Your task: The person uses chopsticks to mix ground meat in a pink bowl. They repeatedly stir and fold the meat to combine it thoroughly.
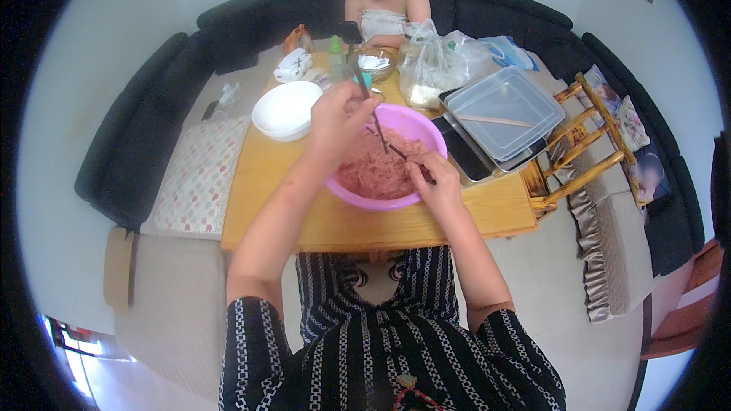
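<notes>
A pink plastic bowl sits on the wooden table before me, holding a mass of minced meat. Above its left side, my left hand grips a dark chopstick that slants down with its lower end at the meat. At the bowl's right rim, my right hand pinches a second dark chopstick, which points left over the meat. The two sticks come close together above the meat; whether they touch I cannot tell.
A white bowl stands left of the pink one. To the right are metal trays with a translucent plastic lid, and a wooden chair. Plastic bags, a glass bowl and a green-capped bottle stand beyond. A person sits opposite.
</notes>
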A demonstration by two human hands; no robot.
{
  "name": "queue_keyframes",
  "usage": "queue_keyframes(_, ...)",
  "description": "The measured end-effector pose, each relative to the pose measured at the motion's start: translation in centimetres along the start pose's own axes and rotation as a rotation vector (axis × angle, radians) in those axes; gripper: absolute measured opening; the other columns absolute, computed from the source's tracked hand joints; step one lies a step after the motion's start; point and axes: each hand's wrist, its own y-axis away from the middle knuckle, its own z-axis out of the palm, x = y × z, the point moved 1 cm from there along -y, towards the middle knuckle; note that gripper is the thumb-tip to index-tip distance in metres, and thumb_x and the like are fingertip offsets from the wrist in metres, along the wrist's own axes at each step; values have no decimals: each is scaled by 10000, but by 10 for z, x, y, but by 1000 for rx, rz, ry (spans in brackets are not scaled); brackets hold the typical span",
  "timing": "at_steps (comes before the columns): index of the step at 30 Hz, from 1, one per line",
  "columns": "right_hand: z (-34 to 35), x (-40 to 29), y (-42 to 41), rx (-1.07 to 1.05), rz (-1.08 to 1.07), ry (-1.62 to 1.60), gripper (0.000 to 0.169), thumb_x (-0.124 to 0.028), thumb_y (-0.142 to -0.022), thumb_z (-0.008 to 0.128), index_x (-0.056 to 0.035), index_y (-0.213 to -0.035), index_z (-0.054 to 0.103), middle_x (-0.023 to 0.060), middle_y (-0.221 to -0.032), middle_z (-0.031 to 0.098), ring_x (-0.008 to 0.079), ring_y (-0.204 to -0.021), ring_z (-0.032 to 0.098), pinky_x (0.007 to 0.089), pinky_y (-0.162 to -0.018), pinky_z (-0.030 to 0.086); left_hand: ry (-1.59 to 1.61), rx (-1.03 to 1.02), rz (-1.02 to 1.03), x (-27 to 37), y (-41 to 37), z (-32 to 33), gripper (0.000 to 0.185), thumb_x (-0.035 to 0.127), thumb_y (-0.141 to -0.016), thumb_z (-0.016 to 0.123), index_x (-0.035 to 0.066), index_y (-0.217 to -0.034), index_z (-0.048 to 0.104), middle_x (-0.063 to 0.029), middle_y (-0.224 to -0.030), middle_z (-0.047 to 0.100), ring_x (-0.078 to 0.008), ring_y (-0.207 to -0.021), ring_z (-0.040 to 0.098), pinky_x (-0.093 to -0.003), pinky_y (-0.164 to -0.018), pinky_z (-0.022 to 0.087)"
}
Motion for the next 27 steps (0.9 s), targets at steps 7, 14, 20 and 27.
queue_keyframes(7,3,-5,-3,-56,-83,-16,89,-14,-775,721,-16,-854,679,120,-840,666,268,-771,655,341,-681,528,-195,-159,241,1,-8,13,155,133,-875,674,-13,-918,644,-57,-737,558,-119,-607,597,-264,-547,474)
queue_keyframes(14,-16,-26,-8,-124,-261,99,138,-42,-752,745,-42,-868,671,116,-834,642,284,-765,644,365,-650,533,-210,-175,269,-19,-19,36,191,141,-870,676,-18,-974,657,-90,-785,602,-146,-621,612,-289,-571,494)
queue_keyframes(20,-39,-48,1,-150,-298,131,142,-70,-769,741,-53,-898,685,106,-874,649,275,-789,653,355,-666,544,-154,-158,150,-37,-21,37,215,156,-877,670,-31,-981,656,-102,-820,630,-158,-656,642,-288,-589,505)
queue_keyframes(27,-38,-23,2,-108,-210,116,143,-58,-780,731,-61,-918,696,103,-942,659,273,-834,658,356,-710,548,-125,-141,61,-26,-18,15,150,113,-890,653,-30,-936,657,-72,-805,609,-121,-666,629,-256,-599,502)
